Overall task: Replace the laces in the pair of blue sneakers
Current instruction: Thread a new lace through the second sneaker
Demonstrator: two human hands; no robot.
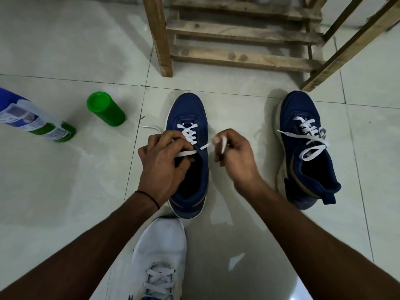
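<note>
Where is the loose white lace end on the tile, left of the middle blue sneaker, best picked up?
Likely just behind its tip, pinched from above: the lace end lies flat on the tile, beside the sneaker, so only a top-down pinch gets round it. The left hand, nearest, grips the lace by the eyelets; the right hand pinches the other end.
</note>
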